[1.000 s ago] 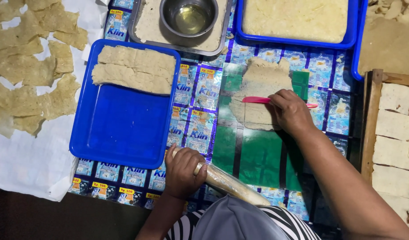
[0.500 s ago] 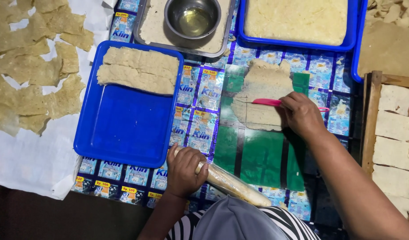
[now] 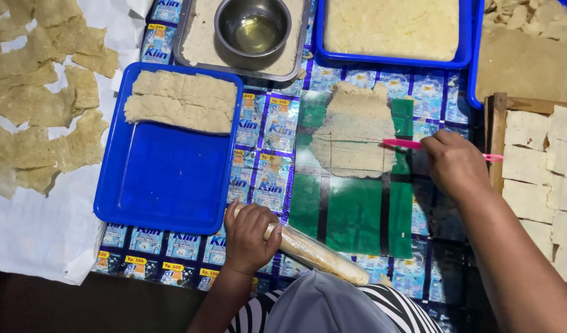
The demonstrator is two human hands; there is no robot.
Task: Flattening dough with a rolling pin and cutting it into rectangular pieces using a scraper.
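Lying flat, the ragged pale dough sheet (image 3: 356,132) seems scored crosswise.

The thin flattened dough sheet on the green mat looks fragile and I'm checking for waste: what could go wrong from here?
The right hand draws a pink plastic blade across the thin beige dough sheet; its edges are ragged, so it may tear or cut crookedly. The left hand only rests on the wrapped rolling pin, so nothing steadies the sheet, and it could drag.
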